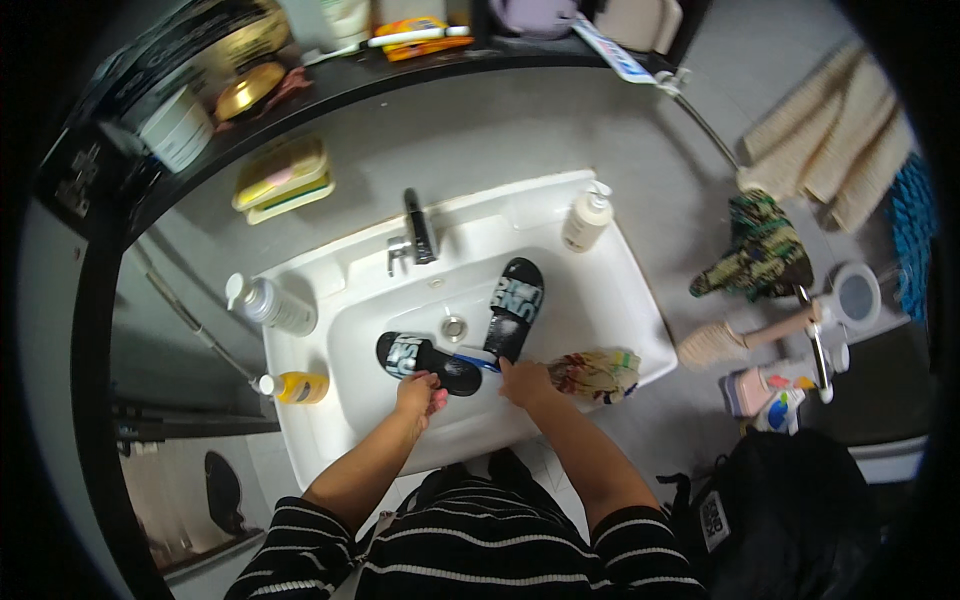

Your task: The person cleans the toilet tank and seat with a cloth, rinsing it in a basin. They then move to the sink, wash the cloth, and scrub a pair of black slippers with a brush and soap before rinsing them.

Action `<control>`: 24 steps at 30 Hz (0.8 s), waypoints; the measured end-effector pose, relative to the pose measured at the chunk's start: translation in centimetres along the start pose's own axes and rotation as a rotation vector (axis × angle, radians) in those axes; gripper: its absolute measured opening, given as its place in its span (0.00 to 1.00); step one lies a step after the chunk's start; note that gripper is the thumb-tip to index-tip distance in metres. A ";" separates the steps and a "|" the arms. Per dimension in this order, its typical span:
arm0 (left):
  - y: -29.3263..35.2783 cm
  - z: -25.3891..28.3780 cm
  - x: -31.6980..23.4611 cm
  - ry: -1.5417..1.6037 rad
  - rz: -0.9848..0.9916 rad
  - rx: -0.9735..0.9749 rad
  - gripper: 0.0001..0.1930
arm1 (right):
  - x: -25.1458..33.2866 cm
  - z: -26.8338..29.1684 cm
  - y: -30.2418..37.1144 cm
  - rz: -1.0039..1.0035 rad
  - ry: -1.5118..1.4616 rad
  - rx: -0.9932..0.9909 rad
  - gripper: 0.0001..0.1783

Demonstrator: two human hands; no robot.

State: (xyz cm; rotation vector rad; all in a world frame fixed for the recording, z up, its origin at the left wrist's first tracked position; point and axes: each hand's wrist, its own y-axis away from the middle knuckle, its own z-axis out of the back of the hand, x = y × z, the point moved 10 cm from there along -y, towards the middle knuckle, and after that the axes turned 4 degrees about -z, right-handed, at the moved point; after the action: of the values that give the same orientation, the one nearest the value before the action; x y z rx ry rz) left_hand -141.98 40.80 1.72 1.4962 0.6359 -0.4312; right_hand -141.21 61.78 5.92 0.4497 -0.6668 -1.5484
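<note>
Black slippers number two, hands two, blue brush just one.

The left forearm and right forearm reach far and inward; the left hand curls its fingers, apart from the clenched right hand.
</note>
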 end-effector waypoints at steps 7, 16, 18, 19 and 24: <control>-7.1 2.8 9.3 0.323 0.398 -0.157 0.13 | 1.1 -2.6 -2.0 0.041 -0.150 -0.074 0.26; -7.1 -0.2 7.0 0.336 0.357 -0.308 0.11 | 0.6 -0.6 -0.7 0.044 -0.354 -0.084 0.26; -6.9 0.7 6.4 0.360 0.255 -0.216 0.11 | 0.7 0.0 -0.7 0.061 -0.382 -0.189 0.26; -6.6 1.3 6.1 0.372 0.204 -0.170 0.11 | 0.9 0.3 -0.3 0.122 -0.417 -0.216 0.26; -1.9 4.4 0.6 0.401 -0.117 -0.029 0.17 | 3.9 3.5 3.3 0.332 -0.430 -0.242 0.25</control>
State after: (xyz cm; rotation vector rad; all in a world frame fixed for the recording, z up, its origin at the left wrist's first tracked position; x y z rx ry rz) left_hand -142.17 36.37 -0.24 1.5352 1.0445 -0.2077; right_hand -141.32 58.39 11.18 -0.1782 -0.8219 -1.3910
